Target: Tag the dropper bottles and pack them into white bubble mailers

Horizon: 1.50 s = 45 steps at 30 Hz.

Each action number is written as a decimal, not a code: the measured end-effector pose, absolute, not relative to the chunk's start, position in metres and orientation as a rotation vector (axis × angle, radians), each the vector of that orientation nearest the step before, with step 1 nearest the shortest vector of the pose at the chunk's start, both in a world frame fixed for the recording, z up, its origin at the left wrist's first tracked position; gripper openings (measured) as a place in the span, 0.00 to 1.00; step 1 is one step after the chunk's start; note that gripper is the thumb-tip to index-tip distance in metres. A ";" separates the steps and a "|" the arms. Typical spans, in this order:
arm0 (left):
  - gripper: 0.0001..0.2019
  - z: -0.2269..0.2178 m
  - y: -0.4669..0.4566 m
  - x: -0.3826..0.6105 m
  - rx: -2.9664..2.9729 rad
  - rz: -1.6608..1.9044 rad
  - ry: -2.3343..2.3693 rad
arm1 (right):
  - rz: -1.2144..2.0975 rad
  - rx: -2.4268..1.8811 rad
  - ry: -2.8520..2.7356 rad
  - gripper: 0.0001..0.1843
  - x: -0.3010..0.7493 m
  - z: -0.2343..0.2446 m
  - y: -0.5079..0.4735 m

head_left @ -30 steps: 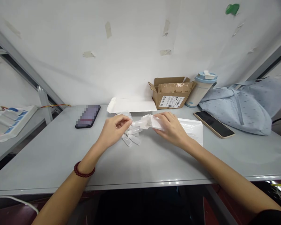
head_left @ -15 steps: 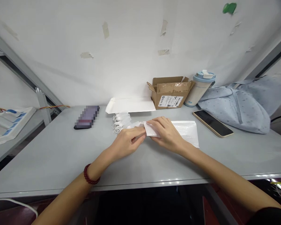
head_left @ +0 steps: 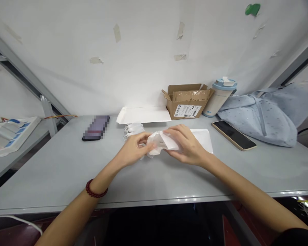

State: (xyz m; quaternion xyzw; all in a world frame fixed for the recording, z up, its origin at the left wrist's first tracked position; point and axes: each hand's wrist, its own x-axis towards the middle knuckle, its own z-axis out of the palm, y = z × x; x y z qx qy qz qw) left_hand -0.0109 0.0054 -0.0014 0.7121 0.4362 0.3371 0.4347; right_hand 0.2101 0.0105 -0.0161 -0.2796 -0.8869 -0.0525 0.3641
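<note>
A white padded envelope (head_left: 203, 137) lies between my hands, its mouth toward the left and partly spread apart. My left hand (head_left: 135, 148) pinches the envelope's left edge at the mouth between thumb and fingers. My right hand (head_left: 186, 145) wraps round the envelope just behind the mouth, fingers on top and thumb below. Past my left hand lies a row of small white packets with white string loops (head_left: 133, 128), partly covered by that hand. What is inside the envelope cannot be made out.
Behind the packets lies a flat white envelope (head_left: 143, 115). An open cardboard box (head_left: 187, 102) and a tumbler with a blue lid (head_left: 218, 97) stand by the wall. One phone (head_left: 96, 128) is at left, another phone (head_left: 233, 135) at right, beside a light blue cloth bag (head_left: 261, 118).
The envelope's mouth has been pulled wider, and its body has slid slightly left. My left hand has shifted its hold onto the mouth's edge. My right hand keeps its grip.
</note>
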 end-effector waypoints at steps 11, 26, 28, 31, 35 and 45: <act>0.08 -0.015 0.001 0.005 1.668 0.897 1.238 | -0.332 -0.586 -2.438 0.27 0.192 -0.023 -0.006; 0.13 -0.008 0.000 -0.003 1.489 1.192 0.905 | -0.611 -0.807 -2.203 0.19 0.195 -0.026 0.004; 0.14 -0.010 -0.004 -0.002 1.690 1.266 0.958 | -0.626 -0.740 -2.184 0.16 0.197 -0.024 0.005; 0.14 -0.014 -0.006 0.000 2.120 1.297 0.974 | -0.615 -0.697 -2.127 0.15 0.200 -0.021 0.006; 0.18 -0.019 -0.002 0.005 2.562 1.147 0.926 | -0.617 -0.677 -2.093 0.12 0.204 -0.020 0.010; 0.09 0.006 0.024 0.054 1.688 0.647 1.270 | -0.480 -1.057 -2.066 0.15 0.222 -0.013 0.028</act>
